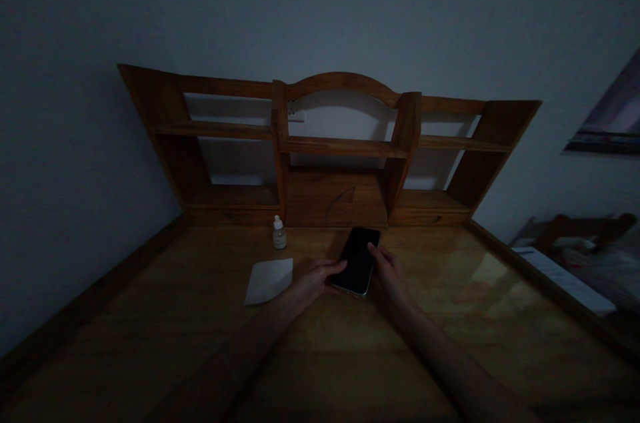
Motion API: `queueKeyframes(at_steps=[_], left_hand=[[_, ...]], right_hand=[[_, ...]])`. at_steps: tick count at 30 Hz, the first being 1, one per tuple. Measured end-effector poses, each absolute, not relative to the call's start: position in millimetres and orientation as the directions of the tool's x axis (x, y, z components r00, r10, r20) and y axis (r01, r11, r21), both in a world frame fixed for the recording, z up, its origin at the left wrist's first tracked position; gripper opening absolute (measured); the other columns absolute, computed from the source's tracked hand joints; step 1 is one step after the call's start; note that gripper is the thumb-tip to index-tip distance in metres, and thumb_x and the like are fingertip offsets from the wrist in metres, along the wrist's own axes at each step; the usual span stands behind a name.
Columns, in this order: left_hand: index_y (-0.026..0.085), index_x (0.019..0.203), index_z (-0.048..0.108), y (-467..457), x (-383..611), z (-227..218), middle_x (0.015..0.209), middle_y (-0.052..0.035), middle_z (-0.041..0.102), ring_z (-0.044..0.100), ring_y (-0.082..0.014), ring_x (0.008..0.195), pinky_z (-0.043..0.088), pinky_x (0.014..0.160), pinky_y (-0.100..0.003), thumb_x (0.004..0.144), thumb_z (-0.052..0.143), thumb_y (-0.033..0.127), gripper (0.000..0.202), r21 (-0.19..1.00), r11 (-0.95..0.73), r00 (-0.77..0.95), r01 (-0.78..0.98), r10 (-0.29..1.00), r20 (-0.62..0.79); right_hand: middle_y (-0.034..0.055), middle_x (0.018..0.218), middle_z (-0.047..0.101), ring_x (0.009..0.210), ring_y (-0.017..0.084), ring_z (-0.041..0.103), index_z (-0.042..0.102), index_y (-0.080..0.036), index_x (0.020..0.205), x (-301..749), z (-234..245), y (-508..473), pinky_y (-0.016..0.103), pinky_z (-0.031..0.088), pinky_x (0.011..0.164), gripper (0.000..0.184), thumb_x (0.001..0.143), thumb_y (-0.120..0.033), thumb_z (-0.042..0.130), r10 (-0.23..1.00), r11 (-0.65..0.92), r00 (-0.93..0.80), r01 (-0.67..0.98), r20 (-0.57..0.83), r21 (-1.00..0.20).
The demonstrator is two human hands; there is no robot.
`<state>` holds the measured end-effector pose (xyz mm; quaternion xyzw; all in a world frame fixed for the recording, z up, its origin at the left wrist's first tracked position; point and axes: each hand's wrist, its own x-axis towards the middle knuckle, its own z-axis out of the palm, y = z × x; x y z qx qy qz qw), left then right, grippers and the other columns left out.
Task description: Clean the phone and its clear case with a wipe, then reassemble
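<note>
Both hands are on a black smartphone [356, 263]: the left hand [315, 279] reaches in from the lower left with its fingers [337, 266] against the phone's left side, and the right hand [389, 275] holds the opposite edge, its fingertips [373, 247] near the top corner. Together they grip the phone from both sides, though whether it rests on the wood or is slightly raised cannot be told. It lies near the middle of the tabletop [200, 289], toward the back edge, with its dark, unlit glass upward and a pale metal frame showing at the lower corner. Just left of the left hand, a flat square of white tissue [269, 281] lies untouched. Farther back, near the rear edge, a small dropper bottle [279, 233] stands upright and capped, also out of reach of the fingers. Behind them rises a wooden hutch [340, 146] with open shelves, and a wall socket [296, 113] shows through it. A framed picture [607, 113] hangs on the wall to the right.
</note>
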<state>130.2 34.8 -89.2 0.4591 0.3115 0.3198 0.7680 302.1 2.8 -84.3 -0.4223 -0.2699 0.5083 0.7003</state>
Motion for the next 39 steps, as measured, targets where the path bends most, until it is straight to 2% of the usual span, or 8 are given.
queueKeyframes(at_steps=[3,8,14,16,18,20,32,39], left_hand=[[0.008,0.099,0.073,33.6,131.4,-89.1,0.107,-0.0159,0.071,0.068,-0.026,0.091,0.056,0.074,-0.036,0.072,0.082,0.042,0.045,0.902,0.38,0.562,-0.206,0.8,-0.208],[0.008,0.101,0.073,29.8,133.3,-83.3,0.107,-0.0156,0.071,0.068,-0.0236,0.09,0.055,0.067,-0.029,0.074,0.08,0.043,0.044,0.909,0.372,0.54,-0.187,0.812,-0.221],[0.01,0.105,0.07,29.6,129.6,-78.2,0.113,-0.0154,0.07,0.069,-0.0253,0.095,0.058,0.074,-0.036,0.079,0.075,0.042,0.042,0.914,0.365,0.617,-0.178,0.764,-0.185],[0.011,0.108,0.067,29.8,128.6,-77.8,0.105,-0.016,0.072,0.071,-0.0255,0.082,0.059,0.068,-0.038,0.081,0.072,0.047,0.046,0.928,0.347,0.649,-0.136,0.739,-0.181],[0.009,0.109,0.065,29.7,129.2,-77.6,0.086,-0.0164,0.073,0.07,-0.0244,0.063,0.056,0.057,-0.036,0.082,0.068,0.053,0.051,0.94,0.334,0.682,-0.066,0.703,-0.201],[0.009,0.107,0.063,29.4,130.9,-77.6,0.072,-0.0149,0.071,0.066,-0.0228,0.052,0.052,0.049,-0.032,0.083,0.065,0.058,0.055,0.95,0.313,0.698,-0.015,0.683,-0.214],[0.011,0.086,0.062,31.4,136.2,-81.0,0.06,-0.0091,0.066,0.06,-0.0162,0.045,0.044,0.044,-0.026,0.074,0.066,0.069,0.059,0.977,0.214,0.671,-0.001,0.724,-0.158],[0.01,0.093,0.064,24.8,136.5,-74.8,0.064,-0.0089,0.068,0.061,-0.0158,0.048,0.046,0.047,-0.025,0.082,0.065,0.06,0.051,0.963,0.26,0.668,-0.073,0.73,-0.147]], right_hand=[[0.0025,0.07,0.071,0.062,0.02,0.067,0.067,-0.018,0.078,304.0,-84.5,3.2,0.028,0.05,0.056,0.037,0.065,-0.048,0.085,0.937,0.111,0.342,-0.479,-0.068,-0.871],[0.0032,0.071,0.071,0.065,0.021,0.068,0.067,-0.019,0.079,305.8,-86.2,3.8,0.029,0.051,0.057,0.033,0.068,-0.046,0.083,0.942,0.101,0.328,-0.482,-0.072,-0.87],[0.0029,0.07,0.071,0.065,0.021,0.068,0.068,-0.019,0.079,305.0,-86.1,2.6,0.03,0.052,0.059,0.031,0.069,-0.045,0.082,0.943,0.078,0.319,-0.487,-0.094,-0.87],[0.0029,0.071,0.072,0.065,0.021,0.068,0.068,-0.019,0.081,304.4,-85.3,2.3,0.03,0.052,0.059,0.032,0.069,-0.045,0.082,0.94,0.09,0.329,-0.491,-0.089,-0.866],[0.0026,0.071,0.071,0.062,0.019,0.067,0.068,-0.018,0.083,304.1,-85.0,2.6,0.029,0.051,0.057,0.033,0.069,-0.045,0.082,0.934,0.101,0.346,-0.497,-0.09,-0.862],[0.0018,0.069,0.07,0.059,0.018,0.065,0.068,-0.018,0.082,304.3,-85.5,3.6,0.028,0.05,0.055,0.033,0.07,-0.045,0.082,0.93,0.108,0.356,-0.503,-0.092,-0.857],[0.0009,0.067,0.068,0.056,0.017,0.063,0.064,-0.018,0.08,304.0,-91.6,6.8,0.026,0.049,0.052,0.035,0.071,-0.049,0.08,0.94,0.106,0.333,-0.492,-0.075,-0.864],[0.0015,0.068,0.069,0.058,0.018,0.064,0.065,-0.018,0.082,302.4,-81.6,1.4,0.027,0.05,0.054,0.036,0.071,-0.048,0.081,0.938,0.091,0.333,-0.504,-0.096,-0.859]])
